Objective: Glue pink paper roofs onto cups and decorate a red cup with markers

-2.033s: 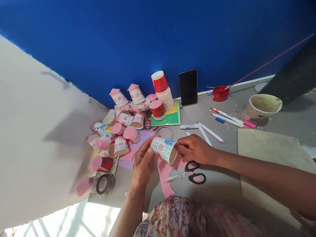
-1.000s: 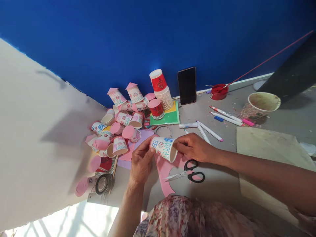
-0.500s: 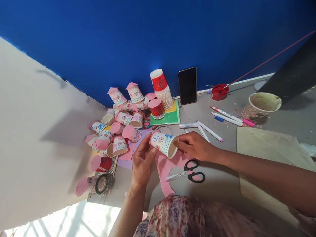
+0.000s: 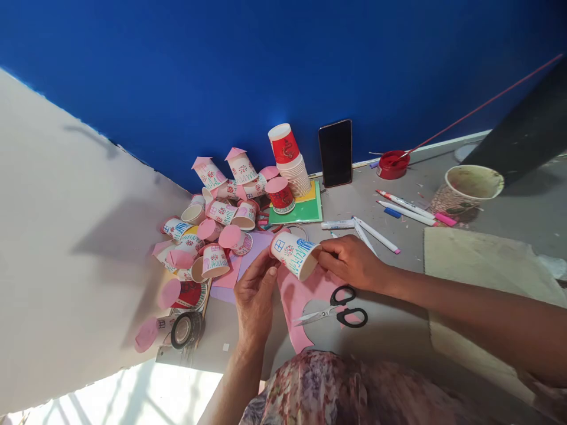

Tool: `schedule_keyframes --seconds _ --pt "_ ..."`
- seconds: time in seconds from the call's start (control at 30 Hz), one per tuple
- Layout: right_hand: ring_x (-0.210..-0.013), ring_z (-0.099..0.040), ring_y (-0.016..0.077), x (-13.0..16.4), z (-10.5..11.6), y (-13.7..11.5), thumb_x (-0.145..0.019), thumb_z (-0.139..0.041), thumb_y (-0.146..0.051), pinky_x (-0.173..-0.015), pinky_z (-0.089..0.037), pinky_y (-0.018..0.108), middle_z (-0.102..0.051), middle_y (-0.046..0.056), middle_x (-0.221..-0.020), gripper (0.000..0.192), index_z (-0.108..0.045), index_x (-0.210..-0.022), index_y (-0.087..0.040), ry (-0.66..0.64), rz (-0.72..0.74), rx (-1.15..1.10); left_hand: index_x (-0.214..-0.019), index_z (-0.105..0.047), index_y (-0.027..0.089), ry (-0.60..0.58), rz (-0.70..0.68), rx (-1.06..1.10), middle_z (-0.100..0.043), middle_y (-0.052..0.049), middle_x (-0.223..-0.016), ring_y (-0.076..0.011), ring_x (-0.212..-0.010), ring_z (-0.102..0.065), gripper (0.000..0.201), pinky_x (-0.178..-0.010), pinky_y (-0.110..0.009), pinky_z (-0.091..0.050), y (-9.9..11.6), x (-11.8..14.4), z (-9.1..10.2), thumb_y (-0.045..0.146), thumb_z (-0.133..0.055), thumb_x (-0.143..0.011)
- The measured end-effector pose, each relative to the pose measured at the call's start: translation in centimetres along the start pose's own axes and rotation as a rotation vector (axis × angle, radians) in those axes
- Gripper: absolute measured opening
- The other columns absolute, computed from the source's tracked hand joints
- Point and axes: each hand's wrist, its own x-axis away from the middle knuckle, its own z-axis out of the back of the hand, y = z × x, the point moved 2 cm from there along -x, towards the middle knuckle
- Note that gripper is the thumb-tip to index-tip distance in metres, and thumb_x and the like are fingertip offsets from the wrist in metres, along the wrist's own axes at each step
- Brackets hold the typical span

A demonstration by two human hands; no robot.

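Note:
A white paper cup point(image 4: 290, 254) with a blue window, red flowers and green strokes drawn on it lies tilted on its side between my two hands. Its pink-capped end rests against the fingers of my left hand point(image 4: 254, 298), which closes round it from below. On the open rim, facing right and down, the fingers of my right hand point(image 4: 354, 262) grip the edge, their tips partly inside. Beneath the cup lies a cut sheet of pink paper point(image 4: 290, 307). Black-handled scissors point(image 4: 319, 315) rest partly open on that sheet.
Several decorated cups with pink paper tops point(image 4: 215, 260) are piled at left, beside a tape roll point(image 4: 182, 330). Stacked cups point(image 4: 296, 177) and a phone point(image 4: 335, 153) stand near the blue wall. Markers point(image 4: 376, 236), a red paint pot point(image 4: 392, 166) and a stained cup point(image 4: 456, 195) are at right.
The cup has turned slightly in my hands, its open rim now tipping further down. My left hand has shifted a little lower and left; the right still holds the rim.

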Motion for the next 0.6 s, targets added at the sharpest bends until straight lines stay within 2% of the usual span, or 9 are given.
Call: schedule_keyframes --seconds 0.23,0.47,0.6 --pt "-0.059 -0.043 0.0153 0.05 0.06 -0.13 -0.092 -0.042 -0.032 -0.062 -0.024 0.032 -0.054 0.002 -0.058 0.031 -0.045 -0.062 -0.023 0.015 0.029 0.095 -0.128 -0.080 0.026 -0.001 -0.040 -0.098 -0.081 -0.008 -0.128 -0.0305 -0.123 -0.076 0.044 -0.110 -0.043 -0.061 0.31 0.16 0.08 0.045 -0.083 -0.088" --pt "-0.063 -0.048 0.0160 0.15 -0.07 0.14 -0.096 -0.043 -0.028 -0.065 -0.028 0.031 -0.060 0.003 -0.063 0.033 -0.050 -0.064 -0.022 0.070 0.117 0.154 -0.133 -0.077 0.030 -0.018 -0.060 0.032 -0.078 -0.007 -0.136 -0.0270 -0.126 -0.074 0.046 -0.110 -0.038 -0.060 0.00 -0.15 0.07 0.040 -0.085 -0.088" --pt "-0.063 -0.050 0.0160 0.19 -0.12 0.23 -0.098 -0.044 -0.023 -0.065 -0.028 0.032 -0.062 0.003 -0.064 0.034 -0.055 -0.066 -0.021 0.101 0.184 0.237 -0.134 -0.076 0.029 -0.018 -0.067 0.017 -0.078 -0.008 -0.135 -0.0265 -0.125 -0.074 0.048 -0.110 -0.038 -0.059 -0.04 -0.22 0.07 0.042 -0.084 -0.089"
